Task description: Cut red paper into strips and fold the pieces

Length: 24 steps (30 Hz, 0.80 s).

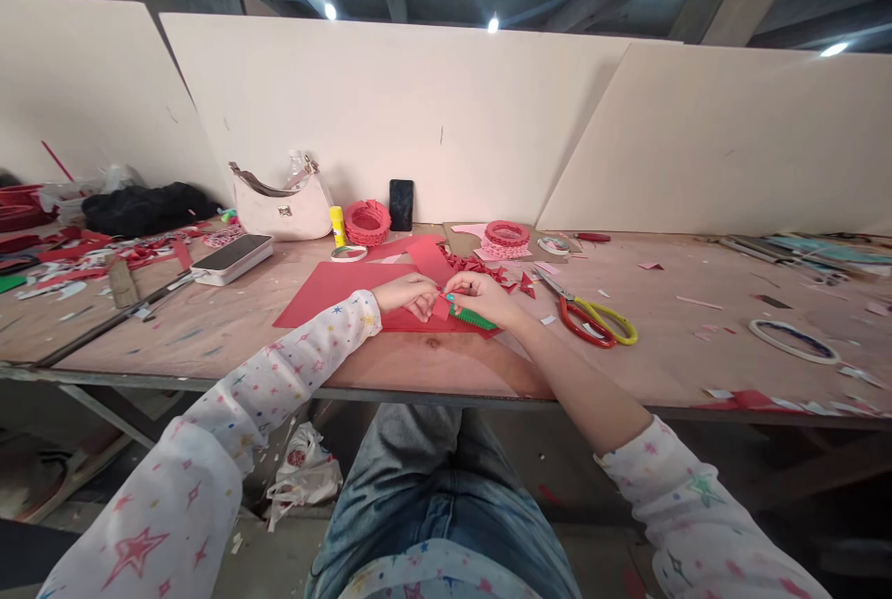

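Over a large red paper sheet (317, 297), my left hand (410, 292) and my right hand (482, 296) meet at the fingertips. Both are closed in a pinch on a small red paper piece (441, 307), partly covered by the fingers. Under my right hand lies a green object with a toothed edge (475, 318), perhaps a comb. Small folded red paper pieces (484, 268) are heaped just beyond my hands. To the right, scissors (597, 320) with one red and one yellow handle lie with their blades pointing away.
Red paper rings (367, 222), a glue stick (338, 226), a tape roll (348, 253) and a dark phone (401, 205) stand behind the sheet. A white handbag (282, 209) and a white box-like device (233, 259) are left. A white oval ring (794, 341) lies right.
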Each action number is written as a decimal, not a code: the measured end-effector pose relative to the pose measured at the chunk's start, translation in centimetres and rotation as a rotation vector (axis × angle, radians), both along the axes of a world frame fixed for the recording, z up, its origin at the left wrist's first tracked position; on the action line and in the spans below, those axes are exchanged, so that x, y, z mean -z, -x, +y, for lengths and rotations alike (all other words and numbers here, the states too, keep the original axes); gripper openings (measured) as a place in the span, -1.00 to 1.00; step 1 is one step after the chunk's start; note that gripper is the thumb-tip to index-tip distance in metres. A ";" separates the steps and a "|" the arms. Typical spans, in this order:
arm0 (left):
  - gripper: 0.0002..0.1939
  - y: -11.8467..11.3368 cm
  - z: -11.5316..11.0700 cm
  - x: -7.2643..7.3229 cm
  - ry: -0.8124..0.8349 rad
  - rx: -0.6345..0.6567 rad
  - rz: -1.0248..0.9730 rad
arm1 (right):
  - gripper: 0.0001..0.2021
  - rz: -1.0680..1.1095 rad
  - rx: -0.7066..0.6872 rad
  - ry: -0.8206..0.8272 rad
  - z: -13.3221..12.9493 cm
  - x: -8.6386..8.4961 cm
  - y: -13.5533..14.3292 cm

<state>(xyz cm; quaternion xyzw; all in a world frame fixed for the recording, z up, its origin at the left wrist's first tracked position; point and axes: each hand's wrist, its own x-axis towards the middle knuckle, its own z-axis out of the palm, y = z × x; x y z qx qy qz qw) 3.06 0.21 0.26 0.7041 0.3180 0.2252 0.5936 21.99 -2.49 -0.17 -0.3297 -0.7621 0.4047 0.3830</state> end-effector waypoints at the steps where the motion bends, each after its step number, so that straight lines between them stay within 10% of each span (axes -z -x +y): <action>1: -0.76 0.0 0.0 0.0 -0.007 0.015 0.002 | -0.88 -0.006 -0.003 -0.001 -0.1 -0.1 0.0; 24: -0.88 0.0 -0.1 -0.3 -0.276 0.112 0.097 | -0.92 -0.074 0.018 -0.062 -0.3 -0.4 -0.1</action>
